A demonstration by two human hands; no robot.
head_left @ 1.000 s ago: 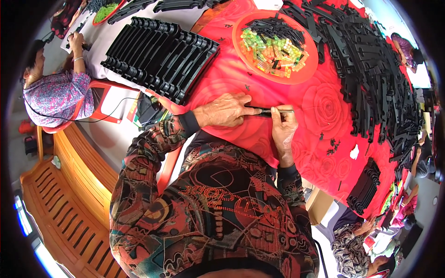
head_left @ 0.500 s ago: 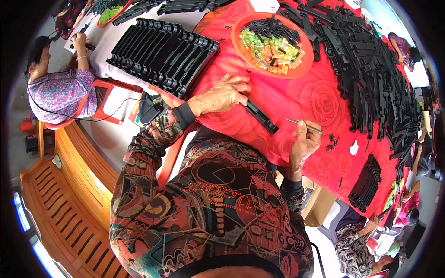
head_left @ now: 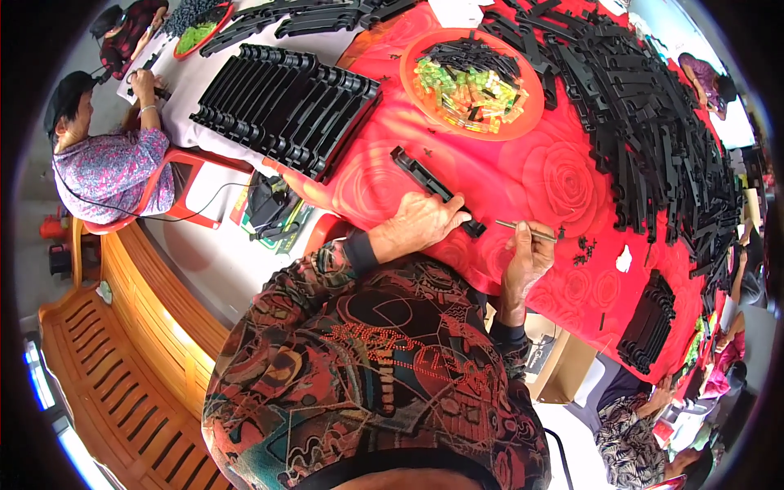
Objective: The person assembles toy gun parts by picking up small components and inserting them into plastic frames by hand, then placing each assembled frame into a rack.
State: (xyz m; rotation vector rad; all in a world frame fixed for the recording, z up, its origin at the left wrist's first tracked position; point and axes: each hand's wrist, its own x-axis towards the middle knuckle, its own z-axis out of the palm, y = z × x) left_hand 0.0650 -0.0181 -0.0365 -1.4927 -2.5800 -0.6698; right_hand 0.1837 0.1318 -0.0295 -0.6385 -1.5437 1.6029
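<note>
My left hand (head_left: 426, 220) grips a long black plastic part (head_left: 420, 173) near its closer end, thumb and fingers closed round it. The part lies slantwise over the red tablecloth (head_left: 523, 192), its far end pointing up and left. A slim metal tool (head_left: 525, 231), like tweezers or a small rod, is pinched in my right hand (head_left: 527, 260). Its thin tip points left, a short way from the part's near end. Tiny black pieces (head_left: 584, 250) lie scattered just right of my right hand.
An orange bowl (head_left: 531, 114) holds black sticks and clear greenish-yellow pieces. A row of black parts (head_left: 278, 106) lies at left, a large heap (head_left: 645, 122) at right, and a smaller stack (head_left: 648, 322) at near right. Co-workers sit around; a wooden bench (head_left: 122, 367) is at left.
My left hand has moved from the far end of the black part to its nearer end, uncovering the far end. My right hand with the metal tool has shifted slightly left and nearer to me.
</note>
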